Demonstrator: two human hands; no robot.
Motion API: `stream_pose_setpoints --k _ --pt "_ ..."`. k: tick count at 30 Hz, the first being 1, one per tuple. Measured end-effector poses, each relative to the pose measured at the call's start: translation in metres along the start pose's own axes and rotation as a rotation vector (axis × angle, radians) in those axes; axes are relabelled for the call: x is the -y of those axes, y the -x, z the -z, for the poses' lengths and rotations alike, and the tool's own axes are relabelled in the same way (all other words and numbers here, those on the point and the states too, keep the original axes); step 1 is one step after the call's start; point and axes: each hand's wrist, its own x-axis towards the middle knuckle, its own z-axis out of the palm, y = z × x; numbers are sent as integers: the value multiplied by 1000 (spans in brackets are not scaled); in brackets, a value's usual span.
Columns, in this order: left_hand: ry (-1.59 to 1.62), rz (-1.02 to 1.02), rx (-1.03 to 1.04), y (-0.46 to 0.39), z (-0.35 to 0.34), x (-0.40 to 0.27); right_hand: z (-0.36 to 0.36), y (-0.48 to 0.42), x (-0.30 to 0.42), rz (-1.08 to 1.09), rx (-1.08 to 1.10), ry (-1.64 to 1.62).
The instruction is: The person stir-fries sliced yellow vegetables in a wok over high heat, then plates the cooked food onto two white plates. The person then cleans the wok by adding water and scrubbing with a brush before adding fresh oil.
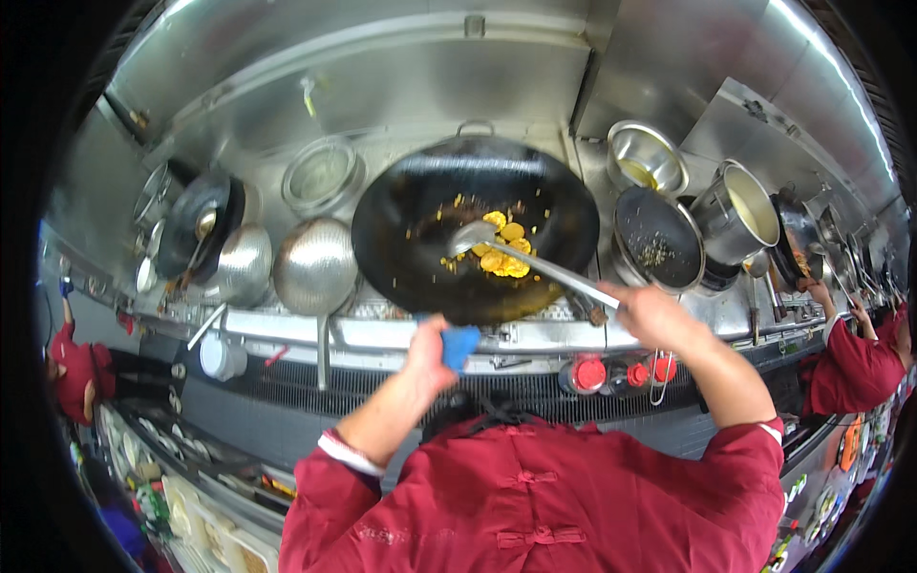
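Observation:
A large black wok (pixel 415 265) sits on the range in front of me. Yellow and golden round slices of food (pixel 512 268) lie in its middle, with small bits scattered around them. My right hand (pixel 655 315) grips the handle of a metal wok ladle (pixel 566 276), whose bowl rests among the food. At the near rim, my left hand (pixel 430 352) holds a folded blue cloth (pixel 460 346) against the wok's edge. Whether the fingers under the cloth clasp a wok handle is hidden.
Two hammered metal pans (pixel 315 266) and a strainer over a pot (pixel 322 175) stand to the left. On the right are a tilted black pan (pixel 655 236), a steel bowl (pixel 645 154) and a steel pot (pixel 738 211). Red-capped bottles (pixel 589 375) stand below the counter edge. Other people work at both sides.

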Motion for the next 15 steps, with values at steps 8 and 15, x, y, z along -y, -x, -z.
stream_pose_setpoints --k 8,15 --pt "-373 -315 40 -35 62 -71 8 -34 63 -930 250 -2259" --pt "-997 -1163 -41 -88 113 29 33 -64 80 -992 -58 -2243"
